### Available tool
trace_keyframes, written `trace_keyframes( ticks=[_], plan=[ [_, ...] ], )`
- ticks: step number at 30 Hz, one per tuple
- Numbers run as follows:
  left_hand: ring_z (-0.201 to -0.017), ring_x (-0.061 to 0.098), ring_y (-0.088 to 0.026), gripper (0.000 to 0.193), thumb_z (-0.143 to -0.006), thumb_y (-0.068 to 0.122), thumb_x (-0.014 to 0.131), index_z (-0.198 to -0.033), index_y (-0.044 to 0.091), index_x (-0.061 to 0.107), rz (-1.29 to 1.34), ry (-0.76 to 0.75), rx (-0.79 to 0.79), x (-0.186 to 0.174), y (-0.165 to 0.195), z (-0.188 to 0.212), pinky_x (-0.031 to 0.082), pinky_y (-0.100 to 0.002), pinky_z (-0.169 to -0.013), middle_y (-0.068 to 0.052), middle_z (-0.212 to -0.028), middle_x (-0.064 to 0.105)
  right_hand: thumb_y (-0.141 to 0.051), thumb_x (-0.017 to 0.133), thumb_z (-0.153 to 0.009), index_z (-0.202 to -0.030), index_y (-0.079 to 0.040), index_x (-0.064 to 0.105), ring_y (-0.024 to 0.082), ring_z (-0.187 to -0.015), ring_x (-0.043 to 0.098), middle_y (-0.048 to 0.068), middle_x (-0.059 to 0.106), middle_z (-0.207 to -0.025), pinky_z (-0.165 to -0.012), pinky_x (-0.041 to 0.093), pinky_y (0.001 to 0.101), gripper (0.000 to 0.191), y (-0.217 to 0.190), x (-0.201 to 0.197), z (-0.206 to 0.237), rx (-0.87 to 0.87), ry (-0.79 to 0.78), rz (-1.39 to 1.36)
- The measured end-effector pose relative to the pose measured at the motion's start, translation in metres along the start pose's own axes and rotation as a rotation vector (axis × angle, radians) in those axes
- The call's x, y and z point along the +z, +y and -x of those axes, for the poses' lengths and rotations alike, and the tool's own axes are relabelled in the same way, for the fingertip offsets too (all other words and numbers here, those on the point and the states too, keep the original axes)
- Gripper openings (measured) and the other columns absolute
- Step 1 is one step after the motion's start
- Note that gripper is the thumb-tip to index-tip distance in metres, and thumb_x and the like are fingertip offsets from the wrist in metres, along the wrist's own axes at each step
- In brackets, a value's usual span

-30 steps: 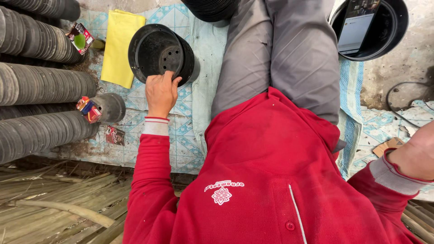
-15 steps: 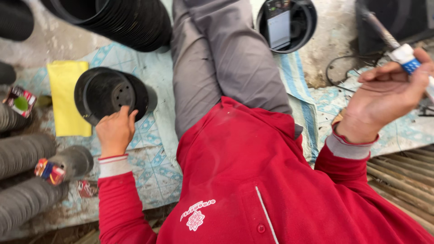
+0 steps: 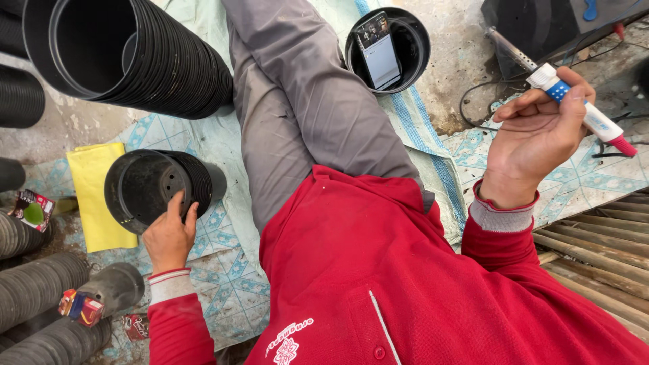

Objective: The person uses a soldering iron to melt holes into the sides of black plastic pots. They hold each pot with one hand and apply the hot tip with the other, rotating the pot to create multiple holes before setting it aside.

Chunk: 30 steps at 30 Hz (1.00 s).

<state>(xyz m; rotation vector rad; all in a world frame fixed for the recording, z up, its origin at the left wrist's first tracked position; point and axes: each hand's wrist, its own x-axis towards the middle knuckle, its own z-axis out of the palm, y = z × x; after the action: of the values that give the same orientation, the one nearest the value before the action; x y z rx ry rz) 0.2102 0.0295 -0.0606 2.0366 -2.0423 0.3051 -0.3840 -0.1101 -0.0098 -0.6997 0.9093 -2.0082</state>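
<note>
Our left hand [image 3: 169, 236] rests fingers-spread on the black pot stack [image 3: 152, 189] (lying sideways), while our raised right hand [image 3: 537, 138] clamps a soldering tool [image 3: 574, 105].

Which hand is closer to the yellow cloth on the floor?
Left. The left hand rests on the small stack of black pots right beside the yellow cloth. The right hand is far across, holding a tool.

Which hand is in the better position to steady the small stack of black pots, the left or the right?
Left, probably. The left hand already rests on the rim of the small pot stack, while the right hand is far away and holds a pen-like tool.
</note>
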Motion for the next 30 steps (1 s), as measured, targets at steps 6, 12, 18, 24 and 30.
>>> trace_keyframes(
  ticks=[6, 12, 18, 24, 30],
  plan=[
    [-0.069, 0.066, -0.026, 0.025, -0.103, 0.028, 0.073, -0.124, 0.015, 0.072, -0.043, -0.008, 0.034, -0.001, -0.003, -0.002, 0.050, -0.039, -0.061, -0.006, -0.075, 0.065, -0.029, 0.050, -0.119, -0.131, 0.001, 0.055, 0.029, -0.066, 0.063, 0.018, 0.065, -0.082, -0.062, 0.052, 0.0406, 0.033, 0.000, 0.001, -0.001, -0.002, -0.038, -0.060],
    [-0.065, 0.063, -0.023, 0.023, -0.102, 0.025, 0.076, -0.120, 0.012, 0.075, -0.084, 0.055, 0.083, 0.000, -0.001, -0.004, 0.049, -0.037, -0.059, -0.006, -0.073, 0.064, -0.029, 0.051, -0.119, -0.131, 0.001, 0.055, 0.029, -0.066, 0.063, 0.018, 0.065, -0.082, -0.062, 0.052, 0.0406, 0.033, -0.001, 0.003, 0.000, -0.006, -0.044, -0.054],
    [-0.064, 0.063, -0.022, 0.021, -0.103, 0.024, 0.076, -0.117, 0.009, 0.077, -0.136, 0.105, 0.109, 0.007, 0.010, 0.005, 0.049, -0.034, -0.060, -0.005, -0.072, 0.065, -0.029, 0.051, -0.119, -0.131, 0.002, 0.055, 0.030, -0.066, 0.064, 0.018, 0.065, -0.083, -0.062, 0.053, 0.0416, 0.034, -0.002, 0.002, -0.001, -0.026, -0.048, -0.036],
    [-0.063, 0.063, -0.024, 0.022, -0.103, 0.026, 0.078, -0.114, 0.007, 0.077, -0.159, 0.168, 0.091, -0.004, 0.004, 0.004, 0.049, -0.036, -0.060, -0.007, -0.074, 0.066, -0.029, 0.051, -0.119, -0.130, 0.001, 0.055, 0.028, -0.067, 0.063, 0.017, 0.064, -0.082, -0.062, 0.053, 0.0404, 0.033, -0.001, 0.001, 0.000, -0.005, -0.032, -0.062],
    [-0.090, 0.071, -0.026, 0.038, -0.115, 0.029, 0.068, -0.127, -0.006, 0.060, 0.265, 0.477, -0.172, -0.062, 0.015, 0.011, 0.057, -0.034, -0.081, -0.014, -0.104, 0.071, -0.027, 0.049, -0.122, -0.127, 0.002, 0.054, 0.027, -0.069, 0.065, 0.019, 0.066, -0.090, -0.061, 0.054, 0.0400, 0.030, 0.003, 0.036, 0.015, -0.129, -0.094, 0.008]
  ],
)
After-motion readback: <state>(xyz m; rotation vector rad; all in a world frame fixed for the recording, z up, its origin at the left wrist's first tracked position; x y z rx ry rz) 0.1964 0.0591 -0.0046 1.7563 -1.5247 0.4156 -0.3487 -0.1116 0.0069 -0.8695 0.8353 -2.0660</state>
